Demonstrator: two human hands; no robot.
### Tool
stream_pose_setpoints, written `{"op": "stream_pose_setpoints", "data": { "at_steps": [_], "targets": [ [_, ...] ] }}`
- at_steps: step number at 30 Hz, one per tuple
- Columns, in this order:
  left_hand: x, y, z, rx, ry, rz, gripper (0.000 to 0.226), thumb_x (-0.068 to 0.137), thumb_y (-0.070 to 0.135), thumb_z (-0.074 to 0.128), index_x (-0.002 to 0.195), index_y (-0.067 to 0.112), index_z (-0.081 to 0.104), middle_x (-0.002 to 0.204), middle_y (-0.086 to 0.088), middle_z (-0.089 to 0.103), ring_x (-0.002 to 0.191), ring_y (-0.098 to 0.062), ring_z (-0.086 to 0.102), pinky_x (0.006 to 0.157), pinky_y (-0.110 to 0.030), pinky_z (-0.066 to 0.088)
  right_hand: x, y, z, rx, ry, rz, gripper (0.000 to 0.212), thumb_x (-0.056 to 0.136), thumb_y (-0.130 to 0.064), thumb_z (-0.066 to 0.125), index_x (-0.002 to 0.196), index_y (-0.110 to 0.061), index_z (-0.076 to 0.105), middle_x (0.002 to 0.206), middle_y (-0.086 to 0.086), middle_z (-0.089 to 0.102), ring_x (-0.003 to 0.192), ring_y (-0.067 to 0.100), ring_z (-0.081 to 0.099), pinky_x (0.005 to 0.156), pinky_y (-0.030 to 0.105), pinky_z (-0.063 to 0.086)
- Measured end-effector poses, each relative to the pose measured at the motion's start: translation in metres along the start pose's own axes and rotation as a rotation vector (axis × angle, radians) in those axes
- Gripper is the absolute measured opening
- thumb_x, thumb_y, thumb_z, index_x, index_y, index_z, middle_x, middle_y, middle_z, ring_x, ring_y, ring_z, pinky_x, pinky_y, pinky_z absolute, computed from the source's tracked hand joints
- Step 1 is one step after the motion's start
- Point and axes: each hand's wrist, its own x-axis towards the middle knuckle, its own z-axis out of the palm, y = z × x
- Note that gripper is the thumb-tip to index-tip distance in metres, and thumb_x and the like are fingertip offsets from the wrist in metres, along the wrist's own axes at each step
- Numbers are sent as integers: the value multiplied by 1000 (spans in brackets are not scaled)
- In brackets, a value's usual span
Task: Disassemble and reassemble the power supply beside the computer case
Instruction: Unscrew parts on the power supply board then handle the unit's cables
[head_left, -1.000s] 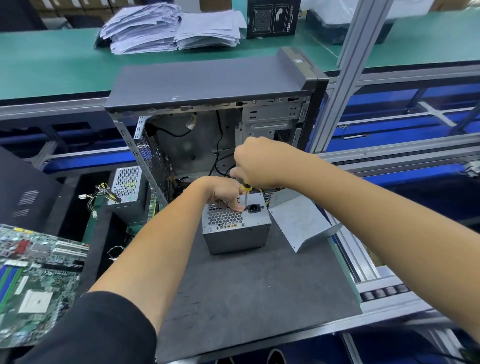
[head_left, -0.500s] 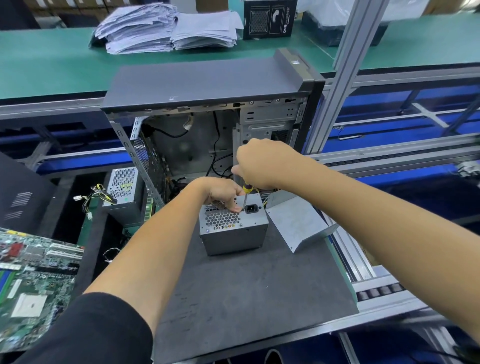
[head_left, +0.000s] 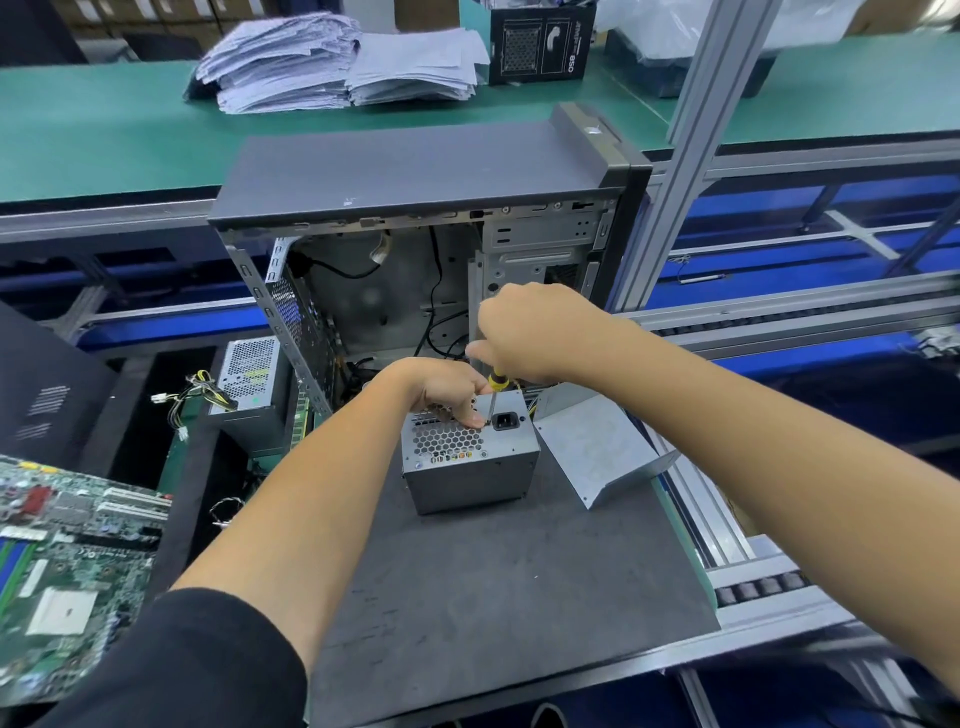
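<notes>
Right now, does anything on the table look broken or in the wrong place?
Nothing looks broken. The computer case stands open with loose wires inside, and a bent metal cover lies beside the power supply. That fits taking it apart with the screwdriver.

A dark grey mat (head_left: 493, 587) covers the near workbench. On it stands the open computer case (head_left: 415, 171) at the far edge, the grey power supply (head_left: 470, 475) in front of the case, and a bent metal cover (head_left: 602, 452) just beside it on the right. Behind, a green bench (head_left: 104, 135) carries stacks of paper (head_left: 332, 67) and a black box (head_left: 540, 44).
</notes>
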Motion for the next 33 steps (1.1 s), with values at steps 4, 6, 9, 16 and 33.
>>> {"op": "stream_pose_setpoints", "data": {
  "at_steps": [4,6,9,16,33],
  "targets": [
    [-1,2,2,-10,7,-8,25,86,-3,61,106,5,49,78,-5,48,65,-16,42,63,-30,38,-3,4,-3,134,-101,-117,20,87,-23,61,97,-15,45,96,1,38,63,15,44,51,27,29],
    [-3,4,3,-15,14,-21,31,86,-3,61,112,7,47,73,-5,47,61,-16,40,59,-28,36,-2,3,-2,137,-67,-148,15,85,-16,59,91,-18,46,91,0,40,64,14,44,47,24,23],
    [-4,4,3,-10,33,-32,55,88,2,62,136,6,37,121,-4,46,89,-20,43,80,-34,46,0,0,1,66,62,-110,36,89,-34,59,66,-19,35,66,-3,37,60,17,45,44,24,23],
    [-7,3,4,-7,37,-27,40,87,2,62,124,3,47,86,-5,48,68,-16,40,63,-27,36,0,-3,5,62,64,-47,35,92,-34,50,67,-16,34,65,-2,35,53,12,34,45,25,21],
    [-7,1,3,4,28,-32,33,87,1,62,118,5,49,78,-2,43,63,-13,37,52,-17,38,1,-3,5,49,83,1,43,95,-38,48,63,-18,28,63,-1,34,51,13,33,47,27,23]
  ]
}}
